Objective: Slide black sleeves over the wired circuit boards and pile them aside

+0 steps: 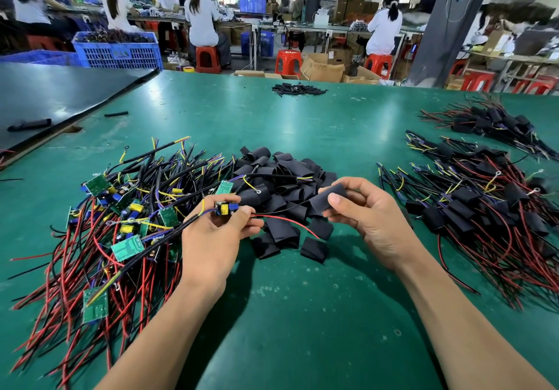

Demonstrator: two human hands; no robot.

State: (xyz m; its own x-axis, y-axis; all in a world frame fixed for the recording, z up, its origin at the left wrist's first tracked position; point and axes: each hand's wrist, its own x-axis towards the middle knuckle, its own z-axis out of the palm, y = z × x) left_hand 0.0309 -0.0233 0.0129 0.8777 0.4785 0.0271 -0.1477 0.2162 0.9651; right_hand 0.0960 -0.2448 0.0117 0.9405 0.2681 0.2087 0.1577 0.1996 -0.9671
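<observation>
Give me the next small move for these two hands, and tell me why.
Probably bring the sleeve in the right hand over to the free ends of the board's wires and start feeding them in. The left hand grips a bare board, its red wire trails loose toward the right, and the sleeve is pinched apart from the board, not yet on it.

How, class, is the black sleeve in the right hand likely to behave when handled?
Probably floppy: the sleeve curves in the right hand. Likely light: a pinch alone holds it. Unlikely to roll: piled sleeves lie flat.
</observation>
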